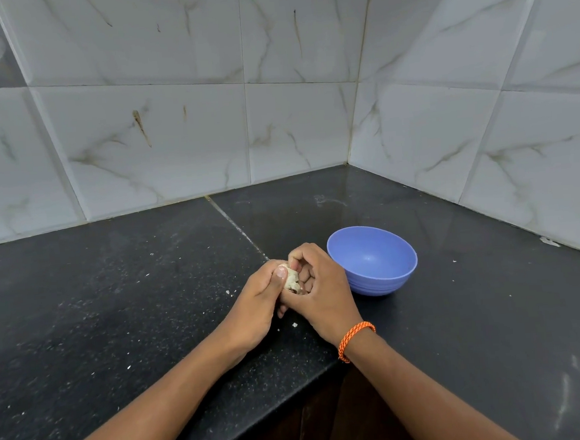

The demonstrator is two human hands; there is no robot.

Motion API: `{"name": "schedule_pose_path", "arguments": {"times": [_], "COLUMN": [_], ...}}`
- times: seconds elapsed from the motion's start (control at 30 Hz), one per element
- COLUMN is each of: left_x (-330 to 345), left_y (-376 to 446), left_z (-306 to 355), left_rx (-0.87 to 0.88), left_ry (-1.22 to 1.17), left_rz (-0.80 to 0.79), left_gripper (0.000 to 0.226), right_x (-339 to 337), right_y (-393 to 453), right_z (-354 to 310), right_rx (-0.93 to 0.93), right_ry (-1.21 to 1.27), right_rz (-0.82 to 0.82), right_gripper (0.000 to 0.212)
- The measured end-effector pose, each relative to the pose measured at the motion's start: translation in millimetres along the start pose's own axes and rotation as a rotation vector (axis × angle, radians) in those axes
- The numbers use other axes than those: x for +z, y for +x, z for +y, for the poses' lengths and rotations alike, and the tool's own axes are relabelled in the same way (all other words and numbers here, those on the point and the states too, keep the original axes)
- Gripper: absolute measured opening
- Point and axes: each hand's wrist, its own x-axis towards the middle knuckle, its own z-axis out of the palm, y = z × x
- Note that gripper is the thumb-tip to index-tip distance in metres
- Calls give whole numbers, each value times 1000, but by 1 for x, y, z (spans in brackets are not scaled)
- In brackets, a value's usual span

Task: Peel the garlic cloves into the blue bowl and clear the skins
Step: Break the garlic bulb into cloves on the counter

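Mostly hidden, the pale papery garlic (290,279) sits between our hands, left hand (258,299) and right hand (315,286) both curled round it, left thumb pressed on top. How many cloves we cannot tell. Just right stands the round blue plastic bowl (375,277) on the speckled black stone counter (117,318), white marbled wall tiles (206,129) behind.

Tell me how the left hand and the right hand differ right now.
The left hand presses its thumb on the garlic; the right hand curls its fingers over the garlic from the other side. The right wrist wears an orange cord bracelet; the left wrist is bare. The right hand is next to the blue bowl; the left is farther away. Both grip the same garlic above the counter.
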Motion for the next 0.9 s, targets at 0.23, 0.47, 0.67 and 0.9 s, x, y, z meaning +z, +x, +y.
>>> {"name": "schedule_pose_path", "arguments": {"times": [0.23,0.47,0.67,0.9], "left_x": [-5,-4,-5,-8], "left_y": [0,0,0,-2], "left_z": [3,0,-2,0], "left_rx": [11,-8,-6,-36], "left_ry": [-46,13,81,146], "left_rz": [29,14,-18,-41], "left_gripper": [36,34,32,33], "right_x": [0,-4,-5,-5], "right_y": [-2,1,4,6], "right_z": [5,2,7,11], "right_rx": [-92,-123,-107,-77], "right_ry": [-124,-184,-165,-134], "right_rz": [18,-13,-47,-76], "right_gripper": [37,31,31,29]}}
